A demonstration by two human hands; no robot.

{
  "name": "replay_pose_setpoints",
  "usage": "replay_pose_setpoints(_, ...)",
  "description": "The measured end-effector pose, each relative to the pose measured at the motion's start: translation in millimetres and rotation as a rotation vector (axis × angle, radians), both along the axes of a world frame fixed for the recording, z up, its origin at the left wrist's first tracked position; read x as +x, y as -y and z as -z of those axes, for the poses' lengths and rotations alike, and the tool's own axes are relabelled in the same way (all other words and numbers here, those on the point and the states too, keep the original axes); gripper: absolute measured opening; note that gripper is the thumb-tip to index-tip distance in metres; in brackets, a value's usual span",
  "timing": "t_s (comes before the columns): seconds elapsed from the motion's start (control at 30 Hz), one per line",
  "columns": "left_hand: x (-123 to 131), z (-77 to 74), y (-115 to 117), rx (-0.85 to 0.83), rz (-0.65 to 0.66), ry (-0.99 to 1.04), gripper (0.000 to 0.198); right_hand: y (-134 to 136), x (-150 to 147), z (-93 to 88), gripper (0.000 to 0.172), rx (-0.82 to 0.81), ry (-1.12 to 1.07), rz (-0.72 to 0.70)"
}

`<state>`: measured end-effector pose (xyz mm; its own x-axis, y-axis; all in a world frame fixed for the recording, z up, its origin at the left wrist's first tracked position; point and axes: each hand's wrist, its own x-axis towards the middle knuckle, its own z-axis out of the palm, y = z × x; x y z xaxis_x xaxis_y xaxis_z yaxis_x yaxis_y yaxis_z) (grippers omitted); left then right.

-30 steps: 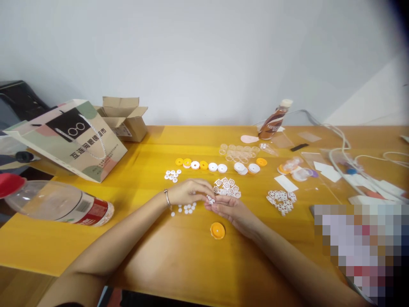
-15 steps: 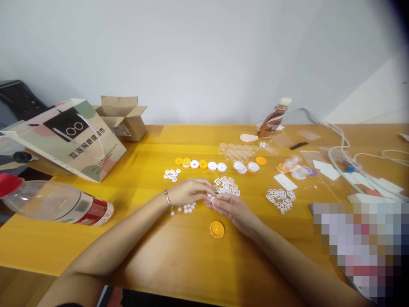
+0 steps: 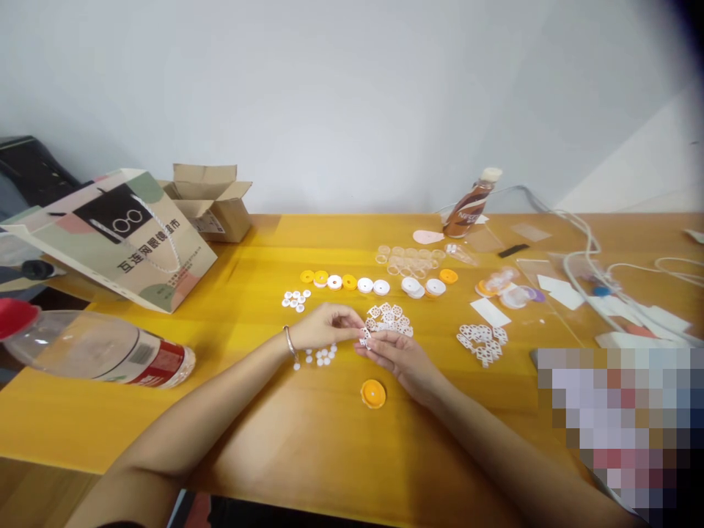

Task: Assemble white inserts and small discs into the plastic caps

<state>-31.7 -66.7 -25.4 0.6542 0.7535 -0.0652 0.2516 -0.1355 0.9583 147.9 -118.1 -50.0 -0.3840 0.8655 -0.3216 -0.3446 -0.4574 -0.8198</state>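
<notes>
My left hand [image 3: 324,326] and my right hand [image 3: 404,356] meet over the middle of the yellow table [image 3: 308,433]. Both pinch a small white lattice piece [image 3: 364,336] between their fingertips. A bracelet sits on my left wrist. Just behind the fingers lies a heap of white lattice pieces [image 3: 390,320]. Small white buttons [image 3: 322,356] lie under my left hand. An orange round cap [image 3: 374,394] rests on the table just in front of my right hand.
A row of orange and white discs [image 3: 352,283], clear rings [image 3: 410,260] and a second lattice heap [image 3: 482,343] lie behind. A plastic bottle [image 3: 93,348] lies at left by a paper bag [image 3: 118,238] and a cardboard box [image 3: 212,202]. A brown drink bottle [image 3: 470,205] and cables [image 3: 594,257] are at right.
Both hands have stayed together on the white lattice piece, with only slight finger movement; the piece has shifted a little up and right.
</notes>
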Motion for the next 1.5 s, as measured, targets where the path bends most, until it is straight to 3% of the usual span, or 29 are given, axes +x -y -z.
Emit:
replay_pose_setpoints(0.17,4,-1.0,4,-0.072,-0.029,0.005,0.014,1,-1,0.7,0.016,0.001,0.003,0.033)
replay_pose_setpoints(0.37,7,0.7,8,0.027,-0.064,-0.083,0.01,3,-4,-0.1,0.021,0.02,0.045,0.066)
replay_pose_setpoints(0.6,0,-7.1,4,0.035,0.099,0.146,0.01,3,-2,-6.0,0.016,0.005,-0.016,-0.012)
replay_pose_setpoints(0.77,-2,-8.9,2,0.22,0.135,0.12,0.012,3,-1,-4.4,0.022,-0.017,-0.055,-0.048)
replay_pose_setpoints(0.83,-2,-5.9,0,0.294,0.107,0.061,0.018,2,-2,-3.2,0.026,0.001,-0.074,0.001)
replay_pose_setpoints(0.97,1,3.9,0,0.536,0.008,-0.144,0.03,-1,-2,-2.4,0.026,0.08,-0.093,0.342)
replay_pose_setpoints(1.07,3,9.0,4,0.728,0.05,-0.313,0.033,-3,-1,-3.3,0.023,0.108,-0.099,0.49)
replay_pose_setpoints(1.23,4,10.5,8,0.89,0.088,-0.516,0.025,-3,-2,-2.9,0.025,0.096,-0.043,0.46)
replay_pose_setpoints(1.5,5,12.2,9,0.939,0.011,-0.547,0.03,-2,-5,-2.1,0.028,0.085,0.054,0.38)
